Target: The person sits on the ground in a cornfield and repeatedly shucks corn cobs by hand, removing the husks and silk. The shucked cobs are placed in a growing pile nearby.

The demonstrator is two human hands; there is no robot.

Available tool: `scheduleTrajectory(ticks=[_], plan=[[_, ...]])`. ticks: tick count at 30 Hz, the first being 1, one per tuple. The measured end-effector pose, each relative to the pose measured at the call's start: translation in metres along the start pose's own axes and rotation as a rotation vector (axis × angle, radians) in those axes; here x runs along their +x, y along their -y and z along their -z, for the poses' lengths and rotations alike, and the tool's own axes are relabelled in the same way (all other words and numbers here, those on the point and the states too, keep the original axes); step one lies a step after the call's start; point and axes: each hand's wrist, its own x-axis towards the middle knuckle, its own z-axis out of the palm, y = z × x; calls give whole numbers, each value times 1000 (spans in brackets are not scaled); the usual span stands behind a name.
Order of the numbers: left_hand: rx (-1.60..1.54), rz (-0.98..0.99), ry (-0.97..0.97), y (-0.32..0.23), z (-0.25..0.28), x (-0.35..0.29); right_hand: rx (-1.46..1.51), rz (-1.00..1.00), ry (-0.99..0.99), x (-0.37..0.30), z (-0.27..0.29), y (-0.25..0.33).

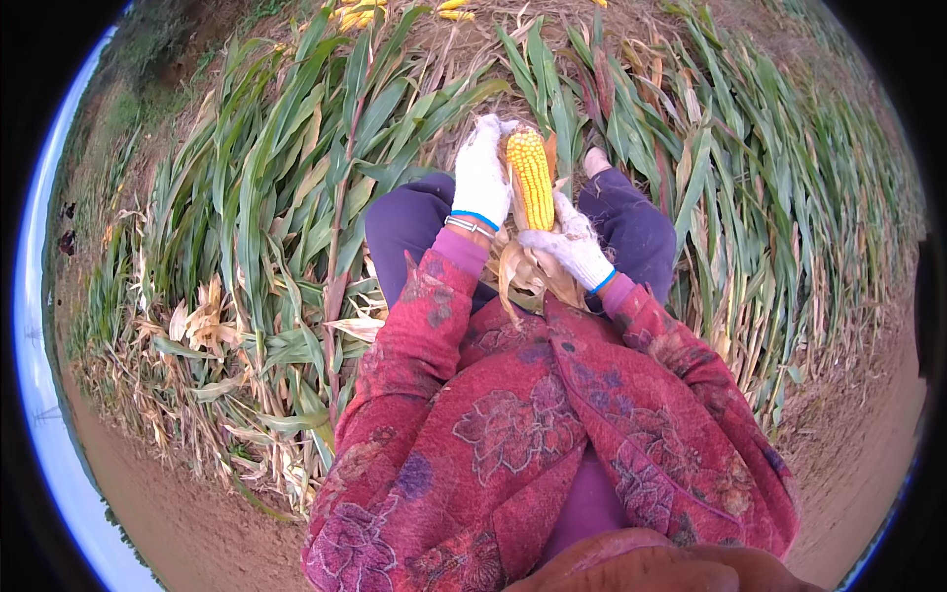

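An ear of corn [531, 183] stands nearly upright in front of me, its yellow kernels bare. My right hand [574, 244], in a white glove with a blue cuff, is closed around its lower end. Dry, tan husk [533, 271] hangs peeled back below that grip. On the ear's left side, my left hand [481, 173], gloved the same way, is closed with its fingers up by the tip. A strip of husk shows between this glove and the kernels; the fingertips are partly hidden.
Cut corn stalks [276, 187] with green leaves lie in a thick layer left of my bent legs [631, 222], and more stalks [750, 197] lie to the right. Loose husks [209, 321] are at the left. Several yellow ears [357, 14] rest at the far edge.
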Motion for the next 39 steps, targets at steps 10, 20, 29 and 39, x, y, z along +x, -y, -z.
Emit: scheduleTrajectory(ticks=[10,20,29,39], plan=[[-341,88,-143,43,6,-5,676,-14,-96,32,-7,29],[97,207,107,15,25,-64,1125,-202,-567,117,89,-17],[384,10,196,-29,35,-43,846,128,-161,92,63,49],[615,186,565,-25,40,-30,135,313,22,60,25,109]])
